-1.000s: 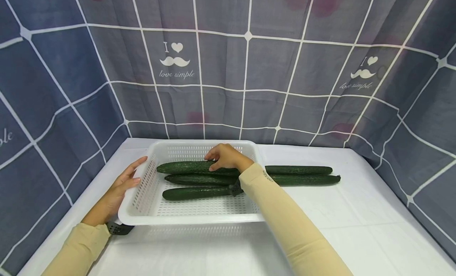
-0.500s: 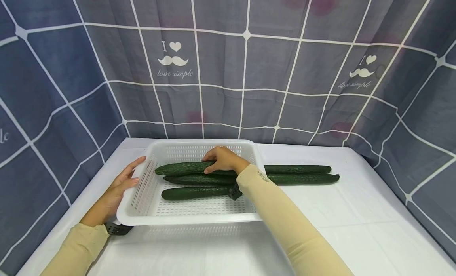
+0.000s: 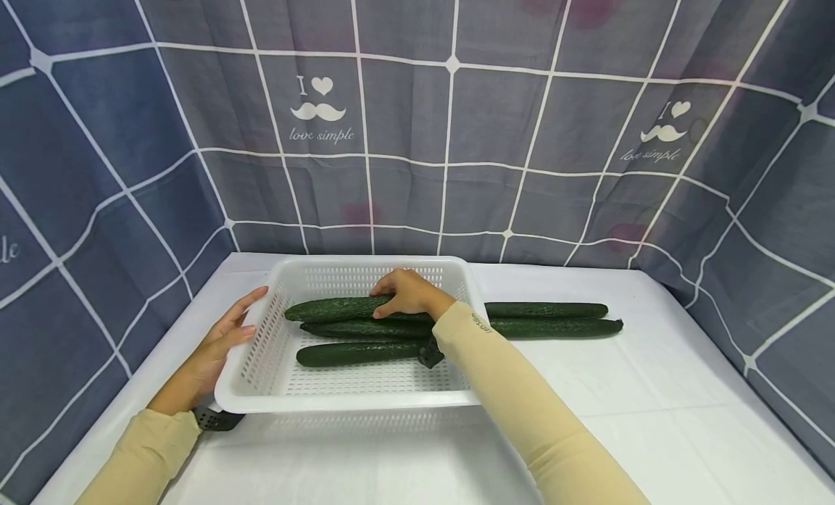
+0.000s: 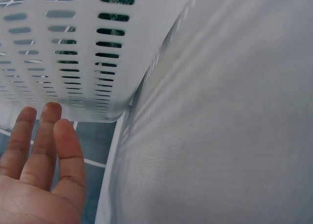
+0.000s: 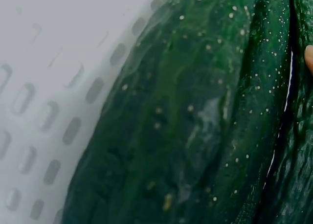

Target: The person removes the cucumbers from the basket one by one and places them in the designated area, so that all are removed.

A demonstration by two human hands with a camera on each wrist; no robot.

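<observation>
A white perforated plastic basket [image 3: 352, 402] holds three long dark green cucumbers lying side by side. My right hand [image 3: 414, 291] reaches into it and grips the rearmost cucumber [image 3: 326, 309], thumb on the near side and fingers over the far side. Below it lie the middle cucumber [image 3: 365, 330] and the front cucumber [image 3: 355, 353], partly hidden by my right wrist. One fingertip [image 5: 309, 57] shows at the right wrist view's edge. My left hand [image 3: 212, 349] is at the basket's left side, fingers extended; in the left wrist view its fingertips overlap the slotted wall [image 4: 83, 18].
Two more cucumbers, a rear one [image 3: 548, 311] and a front one [image 3: 561, 328], lie on the white tabletop [image 3: 652, 389] just right of the basket. A grey-blue checked curtain [image 3: 404, 128] encloses the back and both sides.
My right hand has settled slightly lower with the rearmost cucumber, moving a little toward me since one second ago. My left hand stays at the basket's side.
</observation>
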